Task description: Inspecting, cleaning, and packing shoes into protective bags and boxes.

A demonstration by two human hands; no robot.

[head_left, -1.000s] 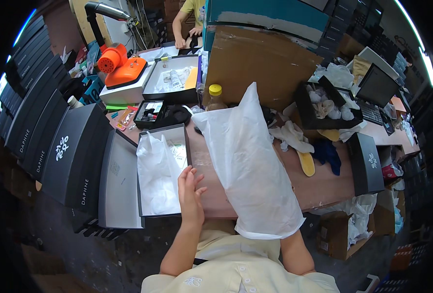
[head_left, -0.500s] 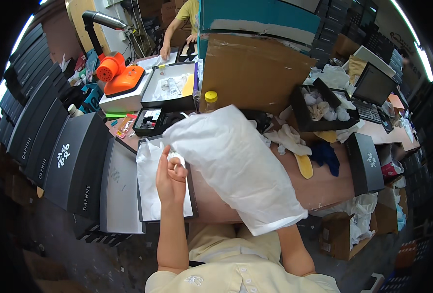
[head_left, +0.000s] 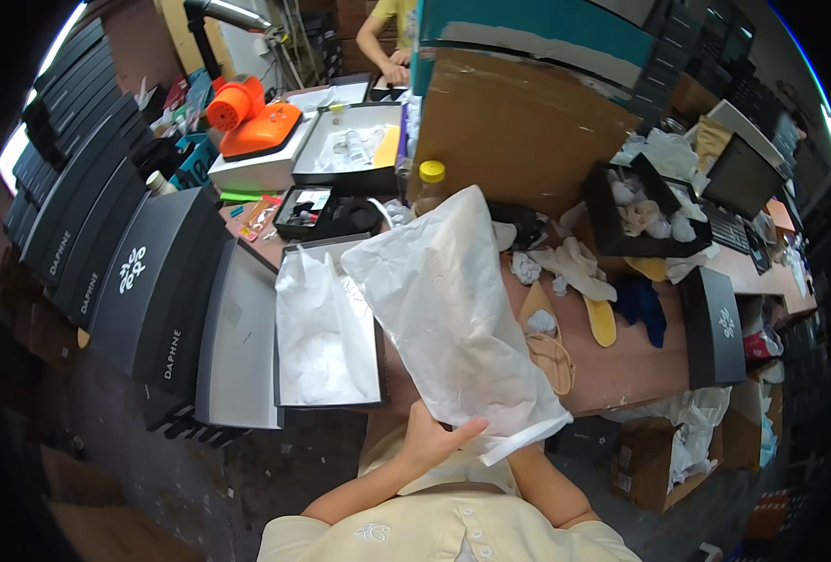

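A white cloth-like bag (head_left: 453, 309) lies slantwise in front of me over the table, its open end toward my body. My left hand (head_left: 434, 440) grips its near edge, thumb on top. The right hand (head_left: 528, 461) goes in at or under the bag's near end; its fingers are hidden, and a pinkish shape shows faintly through the fabric. Left of the bag sits an open shoe box (head_left: 378, 375) lined with white tissue paper (head_left: 317, 328). To the right, a beige flat shoe (head_left: 551, 361) with a strap lies partly covered by the bag.
Dark shoe boxes (head_left: 167, 290) are stacked at left, beside a leaning box lid (head_left: 242, 347). Behind stand an orange machine (head_left: 261, 129), a yellow-capped jar (head_left: 431, 178) and a large cardboard panel (head_left: 519, 140). At right are a yellow insole (head_left: 601, 323), a navy cloth (head_left: 640, 304) and a box of wadding (head_left: 640, 211).
My left hand has moved from beside the bag's far end down to its near edge. The bag has shifted slightly, uncovering the beige shoe and more of the tissue-lined box.
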